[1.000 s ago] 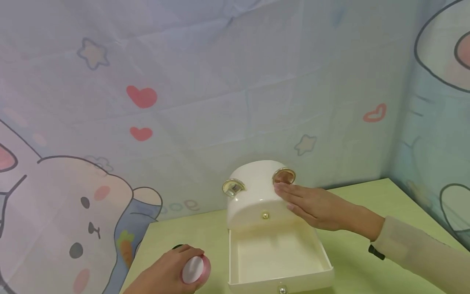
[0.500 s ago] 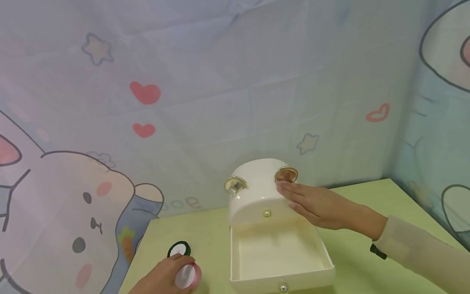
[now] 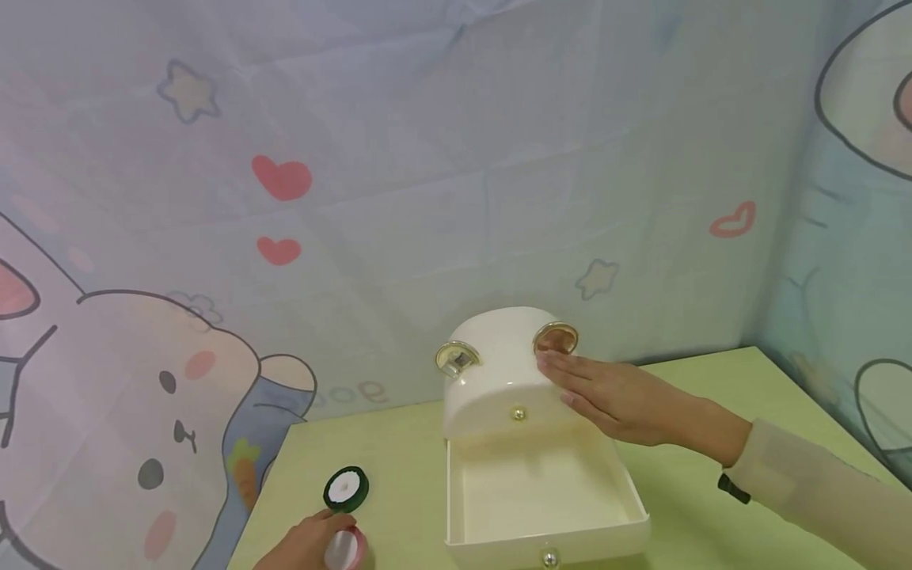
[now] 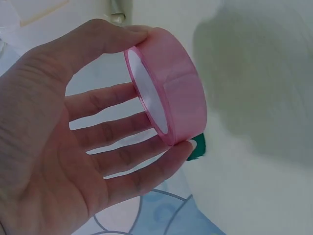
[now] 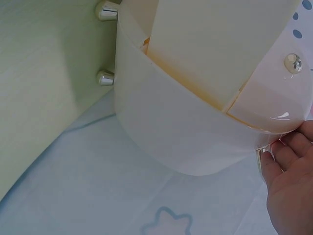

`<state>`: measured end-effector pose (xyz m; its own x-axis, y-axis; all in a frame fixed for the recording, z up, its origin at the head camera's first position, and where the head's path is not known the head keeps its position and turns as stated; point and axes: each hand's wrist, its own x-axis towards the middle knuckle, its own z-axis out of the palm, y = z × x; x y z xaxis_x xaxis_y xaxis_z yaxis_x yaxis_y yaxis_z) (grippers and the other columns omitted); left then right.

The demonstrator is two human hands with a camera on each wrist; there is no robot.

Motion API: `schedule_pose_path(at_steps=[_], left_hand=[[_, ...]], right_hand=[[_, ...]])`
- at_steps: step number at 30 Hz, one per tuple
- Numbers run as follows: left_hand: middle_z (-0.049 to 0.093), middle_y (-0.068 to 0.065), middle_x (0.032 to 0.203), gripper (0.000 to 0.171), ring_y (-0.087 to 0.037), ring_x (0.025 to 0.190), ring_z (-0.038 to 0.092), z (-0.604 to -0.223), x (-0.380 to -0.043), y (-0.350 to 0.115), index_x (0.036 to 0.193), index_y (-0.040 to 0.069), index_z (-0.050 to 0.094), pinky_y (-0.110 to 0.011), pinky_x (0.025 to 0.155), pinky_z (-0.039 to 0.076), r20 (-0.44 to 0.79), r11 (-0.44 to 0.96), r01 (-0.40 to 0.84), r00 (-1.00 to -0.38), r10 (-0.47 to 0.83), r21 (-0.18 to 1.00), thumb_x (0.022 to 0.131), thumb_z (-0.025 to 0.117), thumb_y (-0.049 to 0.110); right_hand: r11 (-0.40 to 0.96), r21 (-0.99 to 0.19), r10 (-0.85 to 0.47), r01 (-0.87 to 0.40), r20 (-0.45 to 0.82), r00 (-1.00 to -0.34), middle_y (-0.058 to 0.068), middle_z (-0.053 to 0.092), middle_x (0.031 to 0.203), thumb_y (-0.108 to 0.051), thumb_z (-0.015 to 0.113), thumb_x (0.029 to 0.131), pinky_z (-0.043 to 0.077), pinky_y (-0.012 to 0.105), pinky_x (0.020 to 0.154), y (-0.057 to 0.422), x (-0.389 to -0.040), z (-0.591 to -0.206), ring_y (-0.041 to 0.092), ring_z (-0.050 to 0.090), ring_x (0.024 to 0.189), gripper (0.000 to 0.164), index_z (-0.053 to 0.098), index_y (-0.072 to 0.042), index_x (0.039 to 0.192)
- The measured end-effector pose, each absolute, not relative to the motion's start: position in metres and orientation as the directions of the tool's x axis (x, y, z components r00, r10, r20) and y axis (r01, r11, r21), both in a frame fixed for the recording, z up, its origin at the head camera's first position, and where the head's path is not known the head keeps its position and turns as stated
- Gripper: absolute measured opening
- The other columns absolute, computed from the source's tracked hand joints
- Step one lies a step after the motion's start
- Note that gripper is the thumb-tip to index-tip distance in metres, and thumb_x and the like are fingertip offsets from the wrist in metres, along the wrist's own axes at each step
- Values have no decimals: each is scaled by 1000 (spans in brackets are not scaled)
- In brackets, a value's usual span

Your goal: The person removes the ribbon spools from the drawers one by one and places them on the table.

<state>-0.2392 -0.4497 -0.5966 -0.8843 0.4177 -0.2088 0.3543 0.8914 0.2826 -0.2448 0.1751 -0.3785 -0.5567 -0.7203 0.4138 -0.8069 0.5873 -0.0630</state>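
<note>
Holding pink roll (image 4: 183,93), left grip (image 3: 302,545); touching box (image 3: 495,352) (white), right grip (image 3: 620,400).

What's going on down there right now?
A person's left hand grips a pink ribbon roll, near a dark green ribbon roll lying on the light green table. The right hand rests against the white storage box, by a gold-rimmed ear. The box's lower drawer is pulled out.
</note>
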Motion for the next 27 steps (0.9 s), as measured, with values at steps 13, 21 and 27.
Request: schedule_pose_path(at_steps=[13, 21, 27], left_hand=[[68, 2, 108, 81, -10, 85, 64, -591, -229, -449, 127, 17, 68, -41, 68, 58, -249, 915, 276, -902, 352, 293, 68, 88, 69], [67, -2, 107, 85, -18, 86, 65, -587, -226, -443, 128, 10, 68, -50, 72, 60, -289, 926, 202, -910, 298, 318, 67, 92, 63], [66, 0, 105, 84, -14, 83, 64, -588, -224, -444, 128, 11, 67, -44, 69, 59, -257, 923, 228, -914, 312, 310, 67, 92, 63]], right_hand=[[582, -67, -722, -811, 417, -552, 4, 42, 168, -22, 48, 111, 48, 47, 116, 174, -244, -379, 26, 46, 152, 52, 42, -11, 161], [572, -67, -726, -818, 422, -543, 5, 41, 168, -21, 48, 111, 47, 47, 117, 174, -244, -378, 27, 46, 153, 52, 41, -10, 161], [578, -73, -723, -813, 417, -552, 5, 42, 168, -22, 48, 111, 48, 47, 116, 175, -243, -378, 27, 46, 152, 52, 41, -10, 161]])
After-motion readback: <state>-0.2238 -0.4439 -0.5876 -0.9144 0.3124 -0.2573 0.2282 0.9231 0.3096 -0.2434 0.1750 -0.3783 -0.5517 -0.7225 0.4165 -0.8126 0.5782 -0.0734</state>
